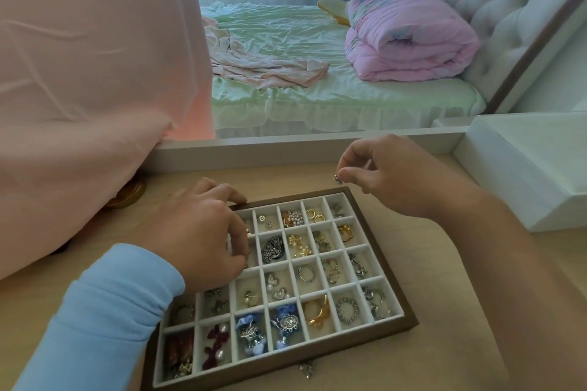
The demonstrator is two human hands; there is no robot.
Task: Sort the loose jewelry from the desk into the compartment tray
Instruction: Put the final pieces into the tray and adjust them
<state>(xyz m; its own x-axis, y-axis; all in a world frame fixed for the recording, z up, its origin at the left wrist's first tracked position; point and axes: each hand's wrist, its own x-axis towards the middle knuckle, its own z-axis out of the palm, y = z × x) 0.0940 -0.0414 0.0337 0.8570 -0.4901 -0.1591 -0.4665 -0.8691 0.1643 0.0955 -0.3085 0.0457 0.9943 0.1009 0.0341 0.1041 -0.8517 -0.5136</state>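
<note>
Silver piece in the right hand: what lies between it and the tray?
Nothing but bare desk, as the head view shows, between the silver piece and the tray.

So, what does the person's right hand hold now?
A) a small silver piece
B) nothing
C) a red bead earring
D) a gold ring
A: the right hand pinches a small silver piece at its fingertips, over the desk just beyond the far rim of the tray.

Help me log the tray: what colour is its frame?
The tray frame is dark brown; head view.
</note>
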